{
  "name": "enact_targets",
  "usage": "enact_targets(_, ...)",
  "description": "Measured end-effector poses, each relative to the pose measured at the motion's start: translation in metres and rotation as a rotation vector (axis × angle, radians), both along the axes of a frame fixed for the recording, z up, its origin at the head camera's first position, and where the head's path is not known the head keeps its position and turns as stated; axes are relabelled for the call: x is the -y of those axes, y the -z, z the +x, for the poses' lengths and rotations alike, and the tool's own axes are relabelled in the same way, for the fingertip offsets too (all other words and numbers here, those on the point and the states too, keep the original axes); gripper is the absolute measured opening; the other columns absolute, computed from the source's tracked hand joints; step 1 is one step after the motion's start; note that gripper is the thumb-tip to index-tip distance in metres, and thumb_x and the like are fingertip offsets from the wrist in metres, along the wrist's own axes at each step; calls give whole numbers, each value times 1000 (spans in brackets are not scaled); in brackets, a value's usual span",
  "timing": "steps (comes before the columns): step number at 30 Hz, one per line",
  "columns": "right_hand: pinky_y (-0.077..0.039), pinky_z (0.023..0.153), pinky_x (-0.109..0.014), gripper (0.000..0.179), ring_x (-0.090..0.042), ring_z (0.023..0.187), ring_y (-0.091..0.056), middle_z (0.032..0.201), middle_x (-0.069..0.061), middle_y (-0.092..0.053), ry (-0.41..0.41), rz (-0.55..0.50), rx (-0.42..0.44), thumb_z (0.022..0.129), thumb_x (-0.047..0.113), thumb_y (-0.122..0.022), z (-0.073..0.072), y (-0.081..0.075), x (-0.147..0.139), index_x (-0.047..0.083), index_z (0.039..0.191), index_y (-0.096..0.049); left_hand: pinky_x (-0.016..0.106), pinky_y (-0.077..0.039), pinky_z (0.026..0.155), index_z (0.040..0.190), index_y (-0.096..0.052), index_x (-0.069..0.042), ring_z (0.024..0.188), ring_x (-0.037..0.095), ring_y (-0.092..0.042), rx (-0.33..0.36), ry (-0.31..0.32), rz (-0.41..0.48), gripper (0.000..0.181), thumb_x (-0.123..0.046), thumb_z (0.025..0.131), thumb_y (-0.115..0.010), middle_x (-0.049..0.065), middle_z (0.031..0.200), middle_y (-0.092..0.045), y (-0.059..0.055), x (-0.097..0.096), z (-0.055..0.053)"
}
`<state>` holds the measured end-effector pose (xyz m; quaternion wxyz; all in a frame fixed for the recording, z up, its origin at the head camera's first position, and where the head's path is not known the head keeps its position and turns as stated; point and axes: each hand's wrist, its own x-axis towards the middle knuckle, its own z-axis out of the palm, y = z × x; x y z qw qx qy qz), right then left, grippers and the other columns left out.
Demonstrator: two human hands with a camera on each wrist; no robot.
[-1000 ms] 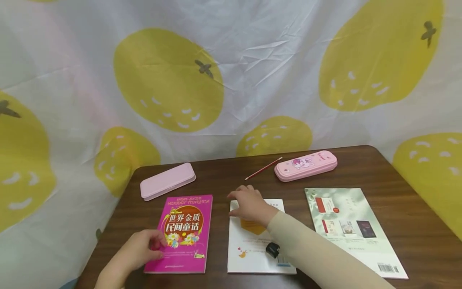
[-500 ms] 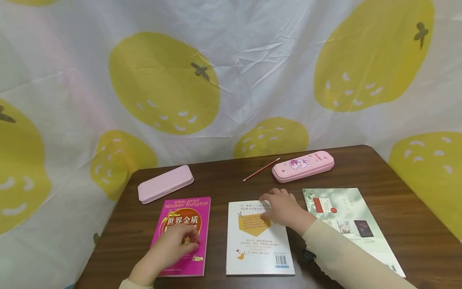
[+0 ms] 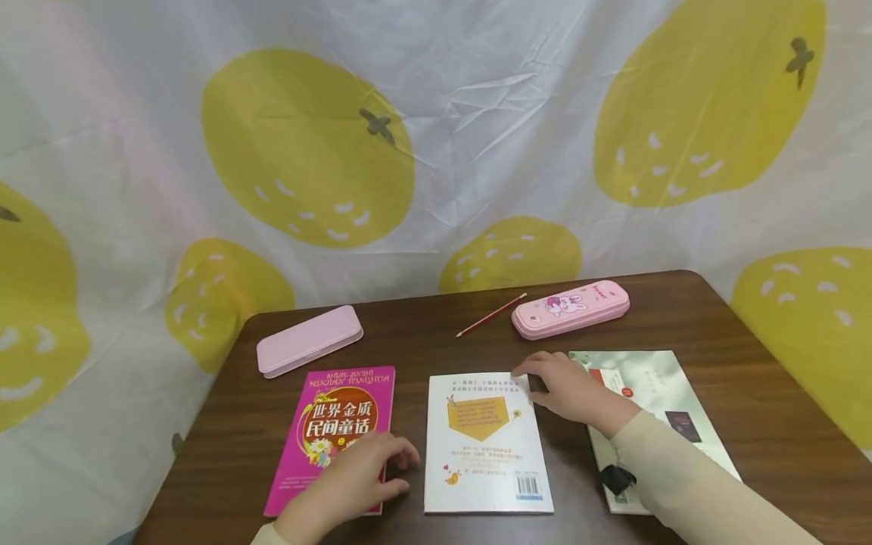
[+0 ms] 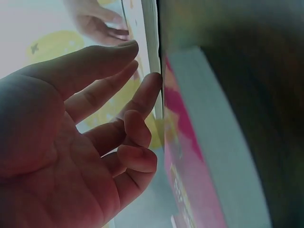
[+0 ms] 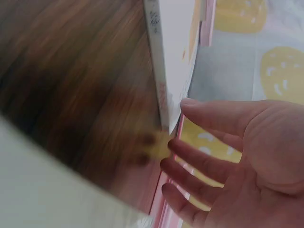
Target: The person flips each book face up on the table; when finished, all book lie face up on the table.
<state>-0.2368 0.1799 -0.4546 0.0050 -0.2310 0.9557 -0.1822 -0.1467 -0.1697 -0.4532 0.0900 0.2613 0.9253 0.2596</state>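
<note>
Three books lie in a row: a magenta storybook (image 3: 303, 462), a white book (image 3: 477, 473) back cover up, and a pale green book (image 3: 657, 378). Across the magenta book's lower right reaches my left hand (image 3: 354, 481), relaxed fingers pointing at the white book's left edge. My right hand (image 3: 579, 390) is at the white book's upper right corner, fingertips right by its edge, and covers part of the green book. The left wrist view has the left palm (image 4: 71, 152) with nothing in it; in the right wrist view the right thumb (image 5: 213, 114) is close to the white book's corner.
Behind the books on the dark wooden table (image 3: 415, 325) are a plain pink case (image 3: 309, 341), a red pencil (image 3: 490, 315) and a pink pencil case (image 3: 572, 309) with a rabbit print. A lemon-patterned curtain (image 3: 436, 136) hangs along the table's back edge.
My left hand has moved right across the magenta book to its right edge. My right hand has shifted right from over the white book to its upper right corner. The books stay in place.
</note>
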Motion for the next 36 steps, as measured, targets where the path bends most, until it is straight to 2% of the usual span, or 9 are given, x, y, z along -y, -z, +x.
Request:
enact_targets(5, -51, 97, -55, 38, -36, 116, -63, 128, -12, -68, -73, 19, 5, 86, 6, -80, -3, 3, -9, 14, 123, -73, 27, -48, 77, 108, -71, -21, 87, 6, -54, 26, 48, -35, 27, -18, 85, -84, -11, 89, -62, 0, -7, 6)
enact_targets(10, -51, 98, -54, 40, -35, 117, -63, 127, -11, -69, -80, 18, 10, 85, 6, -81, -3, 6, -13, 14, 123, -73, 25, -49, 80, 107, -71, -22, 88, 2, -53, 19, 83, -51, 26, -21, 84, -85, -13, 90, -62, 2, -11, 9)
enact_targets(18, -51, 98, -55, 42, -36, 116, -63, 126, -11, -69, -91, 2, -12, 82, 6, -83, -3, 10, -16, 14, 122, -73, 22, -47, 77, 103, -71, -26, 86, 1, -51, -17, 87, -62, 29, -28, 79, -88, -16, 88, -61, 6, -17, 14)
enact_targets(26, -52, 98, -55, 44, -35, 115, -63, 125, -12, -69, -88, -4, -6, 80, 9, -86, -4, 12, -16, 14, 121, -74, 18, -42, 71, 97, -70, -27, 80, -3, -44, -29, 39, -75, 31, -31, 75, -92, -18, 82, -56, 13, -27, 15)
enact_targets(31, -52, 98, -54, 42, -35, 116, -60, 123, -12, -68, -57, -39, 13, 79, 5, -87, -6, 11, -12, 14, 119, -75, 19, -41, 69, 94, -70, -27, 78, -2, -43, -17, -1, -53, 30, -31, 74, -92, -18, 80, -55, 16, -28, 17)
enact_targets(36, -51, 97, -52, 38, -34, 113, -58, 116, -11, -68, -40, -64, -53, 75, 1, -87, -10, 11, -7, 16, 109, -77, 20, -41, 69, 91, -70, -27, 77, -2, -43, 11, -33, -34, 29, -29, 73, -93, -18, 78, -54, 16, -29, 18)
